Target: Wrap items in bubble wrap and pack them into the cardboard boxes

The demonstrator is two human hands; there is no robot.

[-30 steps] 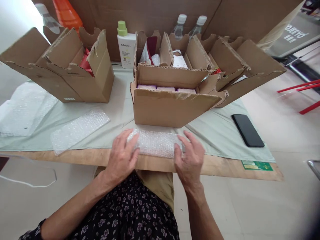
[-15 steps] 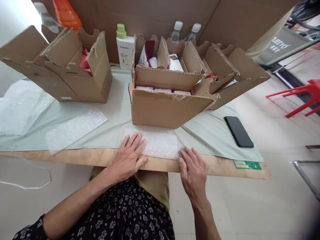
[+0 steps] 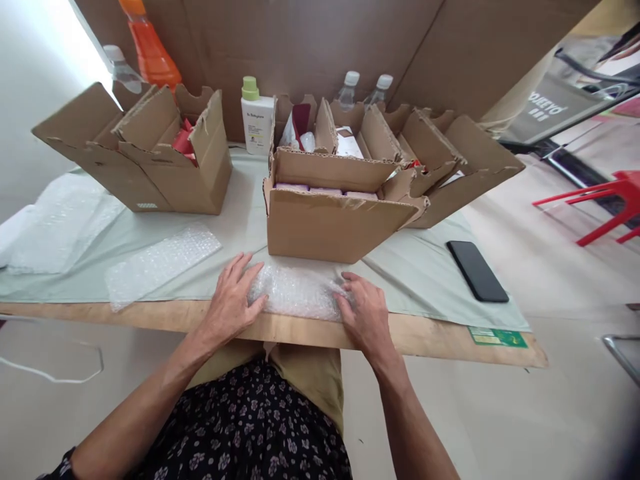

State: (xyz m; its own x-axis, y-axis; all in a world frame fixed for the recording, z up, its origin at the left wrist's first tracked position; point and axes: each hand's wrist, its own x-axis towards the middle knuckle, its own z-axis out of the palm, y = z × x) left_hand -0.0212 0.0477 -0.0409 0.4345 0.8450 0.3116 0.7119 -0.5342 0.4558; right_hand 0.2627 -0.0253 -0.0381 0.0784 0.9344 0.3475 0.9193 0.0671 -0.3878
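Head view, from where I stand behind the shoulder: a bubble-wrap bundle (image 3: 297, 291) lies between the two hands, on the green cloth (image 3: 240, 230) right at the near edge of the table (image 3: 150, 315); it looks puffed and rumpled rather than flat, and my guess is that the hands sit one at each end to hold it from springing open. The left hand (image 3: 231, 300) lies palm down with fingers spread, not clenched, its fingertips (image 3: 250, 272) pressing on the bundle's left end; the right hand (image 3: 364, 312) is more hooked, fingers bent over the right end and grasping it, thumb side turned inward. Both forearms come in low from the lap, wrists about level with the table edge, elbows out.

Just beyond the fingertips stands an open cardboard box (image 3: 330, 223) with pale packets inside, close enough to reach without stretching; left of the left hand lies a loose bubble-wrap sheet (image 3: 163, 261); well right of the right hand rests a black phone (image 3: 477, 270).
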